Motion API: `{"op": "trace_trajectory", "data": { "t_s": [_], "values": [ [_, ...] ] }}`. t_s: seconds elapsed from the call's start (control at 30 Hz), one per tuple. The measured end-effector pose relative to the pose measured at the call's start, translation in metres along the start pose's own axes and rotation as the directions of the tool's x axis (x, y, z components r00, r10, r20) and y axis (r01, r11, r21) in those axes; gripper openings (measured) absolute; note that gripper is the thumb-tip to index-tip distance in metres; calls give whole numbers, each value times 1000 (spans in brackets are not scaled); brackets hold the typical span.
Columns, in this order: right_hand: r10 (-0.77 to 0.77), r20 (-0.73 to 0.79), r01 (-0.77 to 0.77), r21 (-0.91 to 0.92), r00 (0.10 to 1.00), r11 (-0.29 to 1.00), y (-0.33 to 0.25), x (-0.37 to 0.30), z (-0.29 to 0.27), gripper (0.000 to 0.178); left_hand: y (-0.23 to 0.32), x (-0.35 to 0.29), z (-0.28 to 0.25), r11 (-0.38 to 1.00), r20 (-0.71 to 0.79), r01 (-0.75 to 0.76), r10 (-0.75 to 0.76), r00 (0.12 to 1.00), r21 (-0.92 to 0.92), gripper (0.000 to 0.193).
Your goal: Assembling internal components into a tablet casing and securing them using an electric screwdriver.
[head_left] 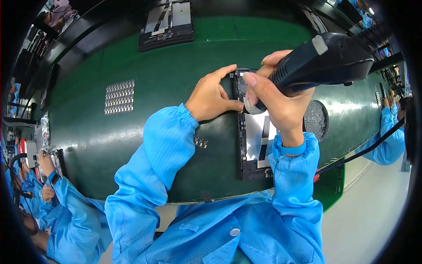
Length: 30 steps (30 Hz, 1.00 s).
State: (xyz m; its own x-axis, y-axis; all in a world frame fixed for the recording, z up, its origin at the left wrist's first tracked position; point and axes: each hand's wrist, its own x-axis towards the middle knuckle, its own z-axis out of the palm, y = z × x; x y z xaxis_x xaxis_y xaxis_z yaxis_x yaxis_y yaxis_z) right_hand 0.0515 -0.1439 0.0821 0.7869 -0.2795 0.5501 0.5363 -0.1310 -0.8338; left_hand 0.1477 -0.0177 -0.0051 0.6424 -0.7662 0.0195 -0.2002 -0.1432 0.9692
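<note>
A flat, opened electronic device (242, 169) with a black frame and silver inner plate lies on the green work mat, right of centre. My left hand (211, 94) rests at its upper left edge, index finger stretched to the top corner and thumb on the side, the two spread apart. In my right hand (277, 97) is a bulky black handheld power tool (316, 64) with a vented body, tilted above the device. Its narrow end points down to the left, close to my left thumb. My fingers and the tool hide part of the device's upper half.
Rows of small components (119, 97) lie left on the mat (171, 79), with a few loose ones (201, 141) by my left sleeve. A round dark dish (315, 121) sits right of my wrist. Another opened device (167, 26) stands at the back. Co-workers' blue sleeves (74, 211) show at both sides.
</note>
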Motion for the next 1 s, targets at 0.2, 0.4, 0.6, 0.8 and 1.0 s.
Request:
{"op": "trace_trajectory", "data": {
  "t_s": [0.2, 0.4, 0.6, 0.8, 1.0],
  "values": [
    [26, 14, -27, 48, 1000, 998, 7, 0, 3, 34, 5, -3, -1, 1000, -32, 14, -14, 999, -7, 88],
    [31, -59, -25, 107, 998, 994, 10, -1, 4, 25, 10, -4, 1, 999, -47, 31, -30, 998, 19, 87],
    [77, -30, -72, 124, 997, 990, 6, -4, 6, 26, 11, -6, 0, 999, -60, 33, -33, 998, 5, 86],
    [-62, 149, 89, -180, 987, 980, 6, -14, 11, 36, 12, -6, -4, 999, -59, 17, -15, 998, 34, 87],
    [-73, 123, 93, -168, 990, 981, 11, -13, 10, 37, 9, -3, -1, 998, -75, 11, -6, 997, 61, 89]
  ]
}}
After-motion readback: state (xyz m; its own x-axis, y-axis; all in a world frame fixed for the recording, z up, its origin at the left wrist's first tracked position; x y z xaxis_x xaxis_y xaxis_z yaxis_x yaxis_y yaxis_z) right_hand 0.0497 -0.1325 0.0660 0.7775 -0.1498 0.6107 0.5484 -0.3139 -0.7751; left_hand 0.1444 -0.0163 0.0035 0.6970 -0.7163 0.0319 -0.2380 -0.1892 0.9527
